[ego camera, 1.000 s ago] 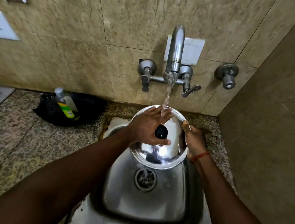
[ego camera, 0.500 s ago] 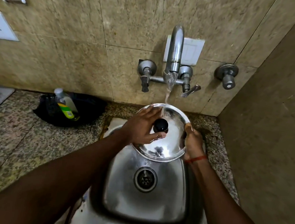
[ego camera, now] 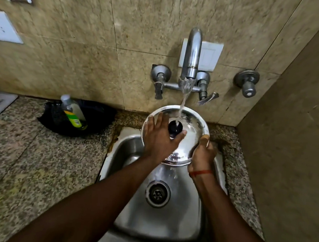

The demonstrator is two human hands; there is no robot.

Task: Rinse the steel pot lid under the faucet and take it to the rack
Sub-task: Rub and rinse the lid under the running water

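Observation:
The round steel pot lid (ego camera: 191, 130) with a black knob (ego camera: 175, 127) is held tilted over the back of the sink, under the faucet (ego camera: 192, 52). Running water falls onto the knob. My left hand (ego camera: 160, 138) lies flat on the lid's top, fingers spread beside the knob. My right hand (ego camera: 202, 155) grips the lid's lower right rim, thumb on top of the edge.
The steel sink (ego camera: 166, 220) with its drain (ego camera: 157, 194) lies below the lid. A soap bottle (ego camera: 72, 112) leans in a black bag (ego camera: 97, 118) on the granite counter (ego camera: 36, 168) at left. Tiled walls close in behind and at right. No rack is in view.
The lid has moved up and back toward the wall, so the stream now lands on the knob. My left hand has slid over the lid's top.

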